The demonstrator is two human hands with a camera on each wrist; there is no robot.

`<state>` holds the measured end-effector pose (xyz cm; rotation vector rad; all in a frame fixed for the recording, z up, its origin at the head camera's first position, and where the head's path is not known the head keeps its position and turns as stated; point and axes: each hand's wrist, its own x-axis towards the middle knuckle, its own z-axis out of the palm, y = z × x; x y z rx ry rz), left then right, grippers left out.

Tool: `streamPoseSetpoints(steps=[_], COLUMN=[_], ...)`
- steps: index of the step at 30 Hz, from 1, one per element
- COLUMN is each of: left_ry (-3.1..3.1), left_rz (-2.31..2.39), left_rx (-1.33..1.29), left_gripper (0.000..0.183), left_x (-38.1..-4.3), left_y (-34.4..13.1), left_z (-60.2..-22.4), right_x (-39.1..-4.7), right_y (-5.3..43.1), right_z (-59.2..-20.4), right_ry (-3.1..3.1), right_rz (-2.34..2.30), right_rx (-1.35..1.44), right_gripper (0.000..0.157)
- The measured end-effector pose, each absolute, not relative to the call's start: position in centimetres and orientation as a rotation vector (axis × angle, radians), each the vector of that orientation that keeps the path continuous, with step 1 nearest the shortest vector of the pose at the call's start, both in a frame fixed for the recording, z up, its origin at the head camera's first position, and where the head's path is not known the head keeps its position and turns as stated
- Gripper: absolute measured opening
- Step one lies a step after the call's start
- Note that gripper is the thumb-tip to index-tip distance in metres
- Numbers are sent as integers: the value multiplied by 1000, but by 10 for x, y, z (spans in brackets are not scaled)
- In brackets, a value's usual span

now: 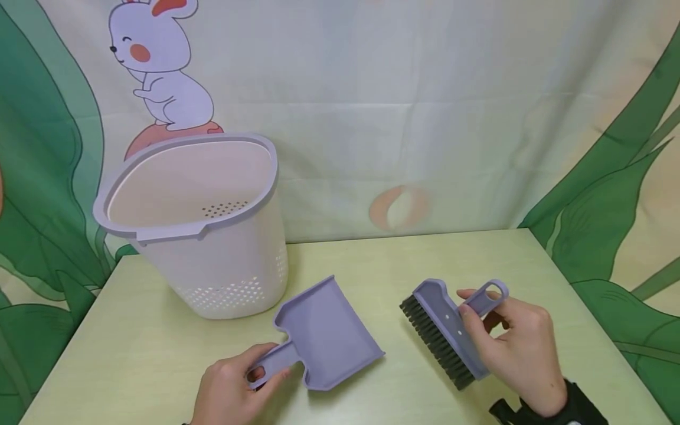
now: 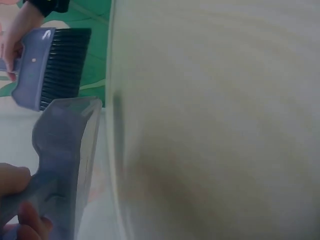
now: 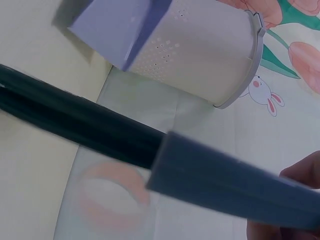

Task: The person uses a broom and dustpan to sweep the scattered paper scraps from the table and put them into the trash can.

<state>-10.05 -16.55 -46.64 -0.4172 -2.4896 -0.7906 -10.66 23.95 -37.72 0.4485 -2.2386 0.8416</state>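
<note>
A purple dustpan (image 1: 332,336) is gripped by its short looped handle in my left hand (image 1: 234,378), its wide edge pointing right. In the left wrist view the dustpan (image 2: 57,145) appears raised off the table, seen nearly edge-on. My right hand (image 1: 520,342) pinches the handle of a purple hand brush (image 1: 446,324) between thumb and fingers. Dark bristles (image 1: 435,342) on the brush face left and down. Brush and dustpan are apart, the brush to the right. In the right wrist view the brush (image 3: 225,180) crosses the foreground, hiding part of that hand.
A tall white basket (image 1: 234,260) with a purple rim and small holes stands at the table's back left, behind the dustpan. The pale table (image 1: 372,260) ends at a hanging cloth (image 1: 425,118) printed with a rabbit and green leaves.
</note>
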Motion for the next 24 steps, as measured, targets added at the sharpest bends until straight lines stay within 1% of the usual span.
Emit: streamPoseSetpoints(steps=[7,10,13,14,17,20,24], left_ry=[-2791,-2924,-3043,-3080,-3150,-3105,-2912], left_rz=[-963,-1118,-1304,-1368,-1601,-1980,-2480], left_rx=[-110,-45,-94,-116,-206,-256,-325], left_gripper=[25,28,40,45,57,61,59], left_x=[-99,-97,-96,-95,-92,-88,-85], left_y=[-159,-159,-160,-161,-164,-165,-162], left_z=[-465,-463,-464,-464,-469,-474,-485], right_x=[-107,-108,-110,-111,-114,-115,-116], right_y=[233,226,216,212,194,171,143], right_z=[-381,-385,-390,-391,-395,-399,-407], right_ry=[-2209,-2192,-2154,-2127,-2067,-2021,-1927], right_rz=[827,792,754,740,662,547,371], right_rx=[501,566,653,693,816,952,1135], right_gripper=[25,26,18,19,30,30,31])
